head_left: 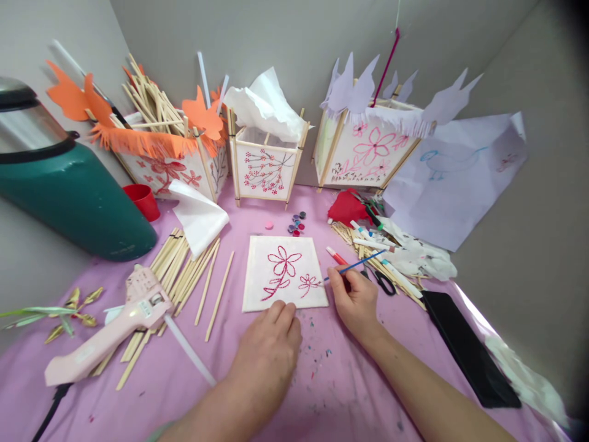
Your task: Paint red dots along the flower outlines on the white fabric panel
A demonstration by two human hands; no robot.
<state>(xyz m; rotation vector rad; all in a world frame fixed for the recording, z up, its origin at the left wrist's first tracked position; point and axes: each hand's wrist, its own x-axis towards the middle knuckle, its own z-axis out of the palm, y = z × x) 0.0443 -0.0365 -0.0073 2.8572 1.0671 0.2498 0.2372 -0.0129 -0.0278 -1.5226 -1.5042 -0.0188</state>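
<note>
A thin blue paintbrush (361,262) is pinched in my right hand (356,305), its tip at the right edge of a small flower on a square white panel (255,261). Two dark pink flowers with stems are drawn there, the larger one (284,262) left of the smaller one (308,282). My left hand (269,353) has its fingers together on the panel's lower edge; their undersides are hidden. Just beyond the panel lie several small paint pots (297,226) and a pink round piece (269,225).
Three decorated stick-framed boxes (264,172) line the wall. At left stand a green bottle (78,190), a red cup (143,201), a glue gun (110,328) and wooden sticks (196,279). Scissors (385,282), markers (368,243) and a black phone (469,350) lie right.
</note>
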